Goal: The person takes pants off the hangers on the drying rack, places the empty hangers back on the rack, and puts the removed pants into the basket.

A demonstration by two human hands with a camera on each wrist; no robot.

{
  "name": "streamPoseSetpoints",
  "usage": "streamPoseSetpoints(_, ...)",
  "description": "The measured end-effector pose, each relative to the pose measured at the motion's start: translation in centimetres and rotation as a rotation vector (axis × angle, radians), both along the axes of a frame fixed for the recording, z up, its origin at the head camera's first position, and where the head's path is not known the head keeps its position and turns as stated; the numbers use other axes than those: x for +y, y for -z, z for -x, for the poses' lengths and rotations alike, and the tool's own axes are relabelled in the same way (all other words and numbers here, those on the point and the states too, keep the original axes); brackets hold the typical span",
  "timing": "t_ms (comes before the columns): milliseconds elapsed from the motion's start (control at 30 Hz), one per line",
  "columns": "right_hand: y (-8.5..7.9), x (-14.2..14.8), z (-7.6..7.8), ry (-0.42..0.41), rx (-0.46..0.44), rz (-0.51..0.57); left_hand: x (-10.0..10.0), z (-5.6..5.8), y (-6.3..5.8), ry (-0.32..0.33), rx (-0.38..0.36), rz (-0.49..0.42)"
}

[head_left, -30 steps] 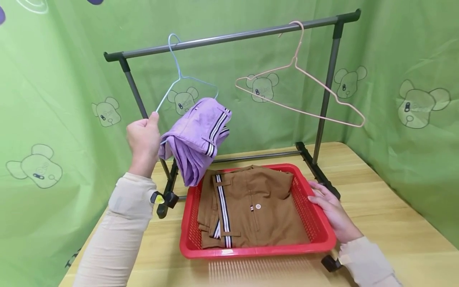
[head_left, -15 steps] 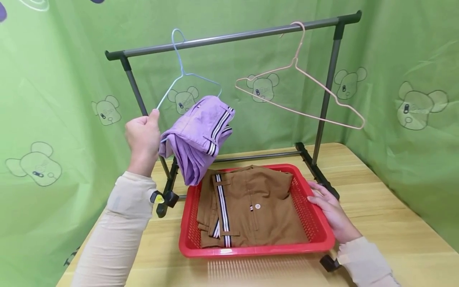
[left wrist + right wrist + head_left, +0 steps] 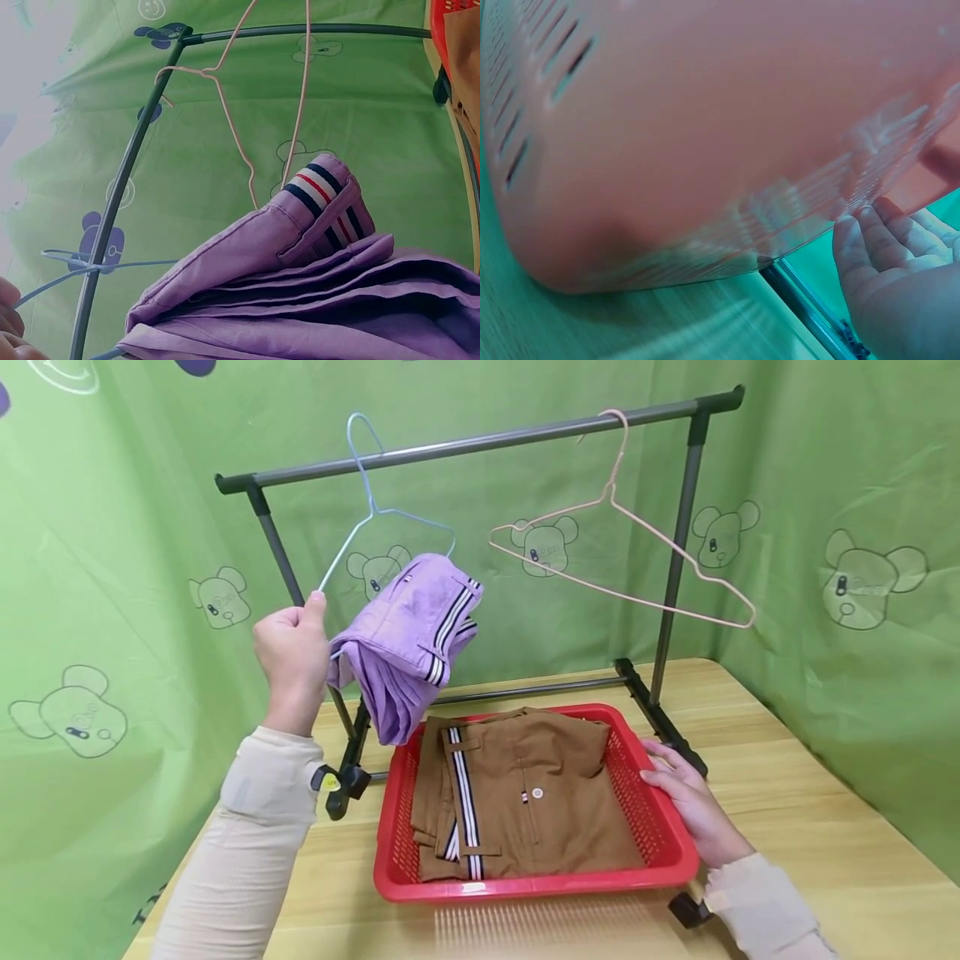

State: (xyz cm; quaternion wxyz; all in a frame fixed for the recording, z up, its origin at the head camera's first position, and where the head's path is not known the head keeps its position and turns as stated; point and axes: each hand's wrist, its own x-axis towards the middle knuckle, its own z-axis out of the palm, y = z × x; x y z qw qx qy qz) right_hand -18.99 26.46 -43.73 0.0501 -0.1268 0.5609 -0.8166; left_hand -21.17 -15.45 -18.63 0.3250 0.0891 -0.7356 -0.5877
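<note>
In the head view my left hand (image 3: 292, 652) grips the lower left corner of a light blue wire hanger (image 3: 352, 539), whose hook loops over the rack's top rail. Folded purple trousers (image 3: 416, 618) with a striped waistband hang across the hanger's lower bar; the left wrist view has their layered folds (image 3: 315, 285) close up. My right hand (image 3: 693, 802) holds the right rim of a red plastic basket (image 3: 540, 883), thumb over the edge. Brown folded trousers (image 3: 555, 827) lie inside it. The right wrist view looks at the basket's outside (image 3: 705, 150), fingertips at its rim.
A pink wire hanger (image 3: 660, 606) hangs bare on the right part of the grey rack rail (image 3: 487, 441). The rack's black feet (image 3: 667, 727) stand on the wooden table (image 3: 810, 827) behind and beside the basket. Green printed cloth (image 3: 847, 693) surrounds the table.
The blue hanger's hook stands slightly higher above the rail, and the purple trousers rise a little with it. The right hand and basket stay nearly still; the head view shifts slightly.
</note>
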Motion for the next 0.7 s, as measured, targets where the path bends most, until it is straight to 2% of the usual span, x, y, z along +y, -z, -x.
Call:
streamPoseSetpoints(200, 0.07, -0.20, 0.06, -0.003, -0.002, -0.004, -0.26, -0.19, 0.03, 0.002, 0.016, -0.011)
streamPoseSetpoints(567, 0.15, -0.18, 0.23, -0.008, 0.046, 0.027, -0.40, -0.98, 0.06, 0.033, 0.018, 0.011)
streamPoseSetpoints(700, 0.07, -0.35, 0.25, 0.000, 0.029, 0.011, -0.57, -0.79, 0.01, 0.048, 0.014, -0.004)
